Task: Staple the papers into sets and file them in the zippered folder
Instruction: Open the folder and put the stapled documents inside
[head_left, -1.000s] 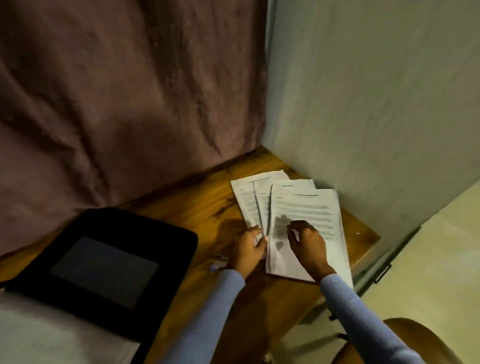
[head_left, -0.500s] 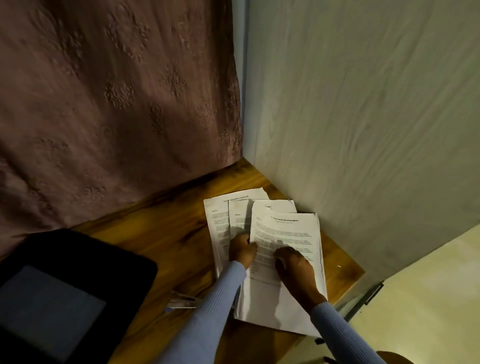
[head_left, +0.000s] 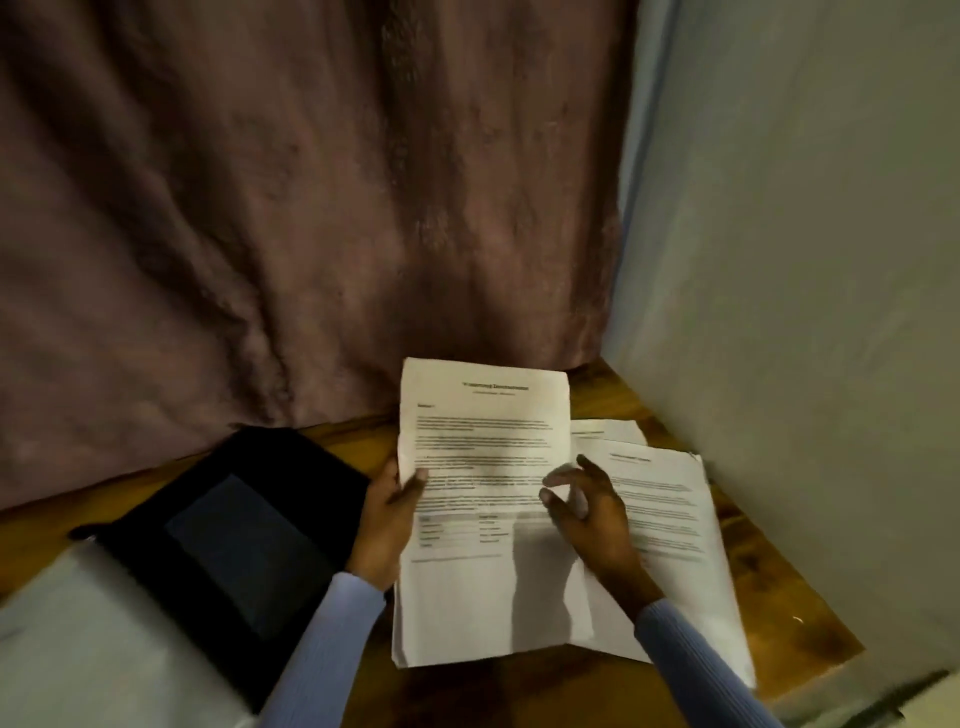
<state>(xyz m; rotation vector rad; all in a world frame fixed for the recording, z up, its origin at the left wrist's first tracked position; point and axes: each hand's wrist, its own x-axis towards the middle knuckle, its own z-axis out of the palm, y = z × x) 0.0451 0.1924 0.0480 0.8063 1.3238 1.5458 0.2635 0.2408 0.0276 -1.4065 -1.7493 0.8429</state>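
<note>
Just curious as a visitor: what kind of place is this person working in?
Probably a home desk corner rather than an office: a wooden table pushed against a mauve curtain and a pale wall, with printed papers and a black zippered folder on it.

Pretty dim room tbh. A mauve-brown curtain (head_left: 291, 218) with a faint embossed pattern hangs across the far side, wrinkled and dropping down behind the wooden worktop (head_left: 779, 582). On the right there's a pale grey-blue wall (head_left: 810, 260) that meets the curtain in the far corner.
</note>
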